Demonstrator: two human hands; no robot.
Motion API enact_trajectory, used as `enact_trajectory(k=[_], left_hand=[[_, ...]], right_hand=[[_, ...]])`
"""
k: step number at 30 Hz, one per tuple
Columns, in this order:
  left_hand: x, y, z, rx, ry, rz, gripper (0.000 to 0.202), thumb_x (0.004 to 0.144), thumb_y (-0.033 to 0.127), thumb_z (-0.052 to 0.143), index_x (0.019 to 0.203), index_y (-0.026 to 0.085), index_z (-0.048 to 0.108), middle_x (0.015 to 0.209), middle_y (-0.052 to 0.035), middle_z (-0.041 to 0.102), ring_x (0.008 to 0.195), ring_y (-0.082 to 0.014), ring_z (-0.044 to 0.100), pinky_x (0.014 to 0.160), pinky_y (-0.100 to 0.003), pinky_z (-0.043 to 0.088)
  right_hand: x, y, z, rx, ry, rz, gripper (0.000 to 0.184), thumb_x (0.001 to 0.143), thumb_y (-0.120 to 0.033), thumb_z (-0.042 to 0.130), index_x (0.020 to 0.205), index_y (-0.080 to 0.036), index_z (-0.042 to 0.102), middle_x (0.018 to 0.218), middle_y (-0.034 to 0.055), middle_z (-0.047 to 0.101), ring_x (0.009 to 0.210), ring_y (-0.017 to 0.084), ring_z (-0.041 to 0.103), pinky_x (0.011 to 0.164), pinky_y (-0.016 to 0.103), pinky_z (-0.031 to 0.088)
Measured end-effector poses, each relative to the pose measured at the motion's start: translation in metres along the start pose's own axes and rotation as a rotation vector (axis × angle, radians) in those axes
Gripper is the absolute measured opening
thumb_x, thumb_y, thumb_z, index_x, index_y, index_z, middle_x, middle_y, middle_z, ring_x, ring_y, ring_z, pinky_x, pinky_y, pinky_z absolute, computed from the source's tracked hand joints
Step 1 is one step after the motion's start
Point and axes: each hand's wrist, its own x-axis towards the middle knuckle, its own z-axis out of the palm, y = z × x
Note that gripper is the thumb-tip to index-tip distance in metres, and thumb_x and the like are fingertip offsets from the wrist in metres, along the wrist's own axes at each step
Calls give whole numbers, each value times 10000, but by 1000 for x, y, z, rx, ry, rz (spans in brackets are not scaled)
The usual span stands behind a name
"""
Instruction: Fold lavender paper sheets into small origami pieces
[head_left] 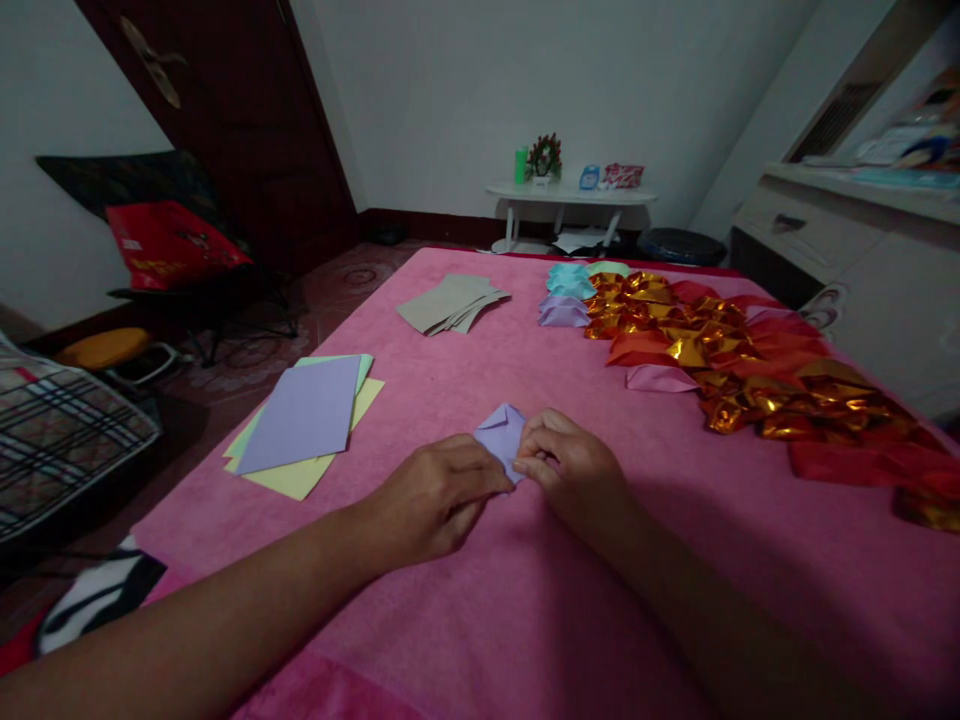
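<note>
Lavender folded paper (500, 430) on pink cloth (465, 640) is pinched by the left hand (442, 495) at its near edge, the right hand (570, 465) at its right. Left of the grip: rectangular pastel paper sheets (304, 415); rightward, folded gold-foil pieces (686, 352); beyond, grey paper sheets (448, 303).

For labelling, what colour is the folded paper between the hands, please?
The paper is light purple, seen in the head view.
</note>
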Motion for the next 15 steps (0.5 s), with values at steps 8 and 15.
enact_trajectory(k=[8, 15], left_hand=[[-2, 0, 1, 67, -36, 35, 306, 820, 61, 495, 1041, 177, 672, 1039, -99, 618, 938, -169, 564, 788, -301, 479], [-1, 0, 2, 42, -6, 12, 339, 821, 54, 488, 1100, 169, 641, 1067, -105, 632, 944, -172, 572, 795, -305, 491]], right_hand=[[0, 1, 3, -14, 32, -51, 193, 762, -62, 564, 631, -176, 479, 811, -13, 493, 688, 108, 475, 637, 257, 339], [-3, -4, 5, -161, 70, -86, 194, 819, -75, 504, 680, -197, 445, 791, -1, 484, 704, 134, 473, 655, 273, 347]])
